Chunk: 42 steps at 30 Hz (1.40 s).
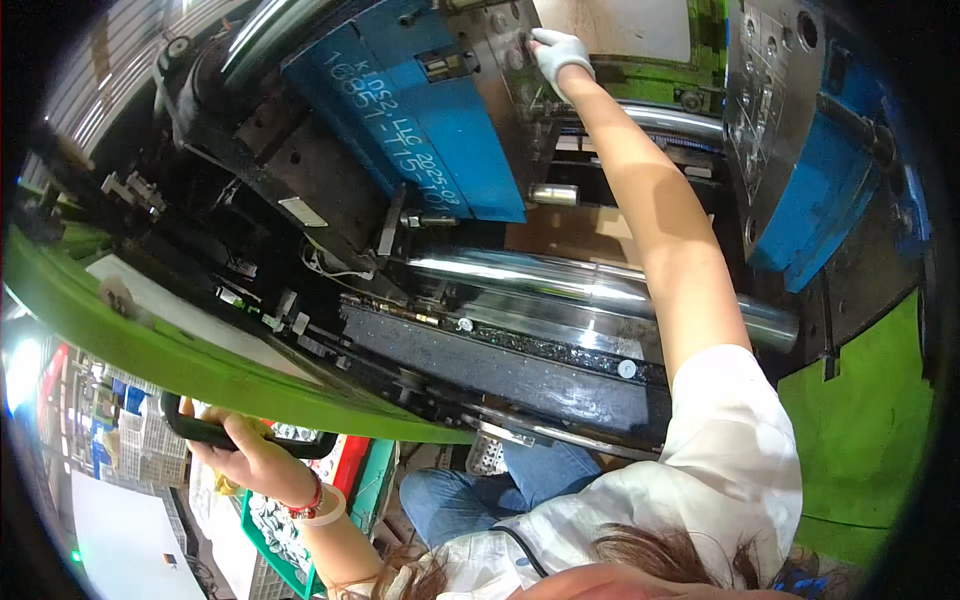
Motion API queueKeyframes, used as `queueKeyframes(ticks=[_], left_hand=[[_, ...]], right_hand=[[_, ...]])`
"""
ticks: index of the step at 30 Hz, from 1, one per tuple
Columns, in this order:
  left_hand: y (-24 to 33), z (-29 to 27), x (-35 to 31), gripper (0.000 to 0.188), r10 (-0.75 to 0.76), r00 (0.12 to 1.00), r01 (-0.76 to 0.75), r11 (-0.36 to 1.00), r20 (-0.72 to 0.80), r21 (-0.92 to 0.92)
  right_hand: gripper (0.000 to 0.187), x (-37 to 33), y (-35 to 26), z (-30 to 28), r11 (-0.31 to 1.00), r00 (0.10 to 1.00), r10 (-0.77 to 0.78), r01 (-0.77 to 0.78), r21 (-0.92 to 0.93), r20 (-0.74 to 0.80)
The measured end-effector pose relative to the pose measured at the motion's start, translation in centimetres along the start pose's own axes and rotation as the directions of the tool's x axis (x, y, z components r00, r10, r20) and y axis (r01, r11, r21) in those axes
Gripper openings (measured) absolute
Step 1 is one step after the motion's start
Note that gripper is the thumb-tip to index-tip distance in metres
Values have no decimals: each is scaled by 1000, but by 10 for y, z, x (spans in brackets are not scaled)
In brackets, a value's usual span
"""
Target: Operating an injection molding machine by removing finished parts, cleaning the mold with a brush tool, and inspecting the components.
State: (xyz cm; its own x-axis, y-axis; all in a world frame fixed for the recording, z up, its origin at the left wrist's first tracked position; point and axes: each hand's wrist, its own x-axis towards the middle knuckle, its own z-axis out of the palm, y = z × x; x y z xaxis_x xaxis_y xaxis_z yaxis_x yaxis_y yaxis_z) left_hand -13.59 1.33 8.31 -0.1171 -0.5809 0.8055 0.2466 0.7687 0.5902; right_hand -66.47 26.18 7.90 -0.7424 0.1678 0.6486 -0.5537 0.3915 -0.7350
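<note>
My right arm reaches far into a machine between two blue-and-steel mould halves. Its white-gloved hand [563, 58] is at the steel face [515, 75] of the left mould half [380, 110]. The fingertips are bunched against that face; whatever they pinch is too small to make out. Across the gap stands the right mould half [765, 90], with round cavities in its face. Low on the left, my bare left hand [250, 462] wraps its fingers round a black handle [205, 432] beside the green machine door [270, 385].
Thick polished bars [540, 277] cross the machine below my right arm. A steel pin [553, 194] sticks out from the left mould half. At lower left, a green crate [300, 575] holds many small grey pieces, with stacked pale baskets [150, 450] farther off.
</note>
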Motion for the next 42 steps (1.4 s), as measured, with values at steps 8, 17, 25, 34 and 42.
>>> queueKeyframes(ticks=[8,17,25,34,42], left_hand=[[2,0,1,43,-13,999,17,997,53,-82],[2,0,-1,42,-29,999,32,996,39,-87],[6,-2,5,47,-109,990,115,992,-85,61],[-124,-115,-57,30,-179,933,181,983,312,22],[-305,-290,-101,30,-610,760,176,525,224,833]], right_hand=[[34,-2,-1,-3,991,997,70,-75,108,43],[33,5,-12,-2,968,997,-72,67,-242,-11],[40,-4,35,7,948,968,-130,184,-260,214],[48,-33,66,-67,892,951,-131,236,-386,278],[39,-89,62,-121,942,874,305,-336,17,379]])
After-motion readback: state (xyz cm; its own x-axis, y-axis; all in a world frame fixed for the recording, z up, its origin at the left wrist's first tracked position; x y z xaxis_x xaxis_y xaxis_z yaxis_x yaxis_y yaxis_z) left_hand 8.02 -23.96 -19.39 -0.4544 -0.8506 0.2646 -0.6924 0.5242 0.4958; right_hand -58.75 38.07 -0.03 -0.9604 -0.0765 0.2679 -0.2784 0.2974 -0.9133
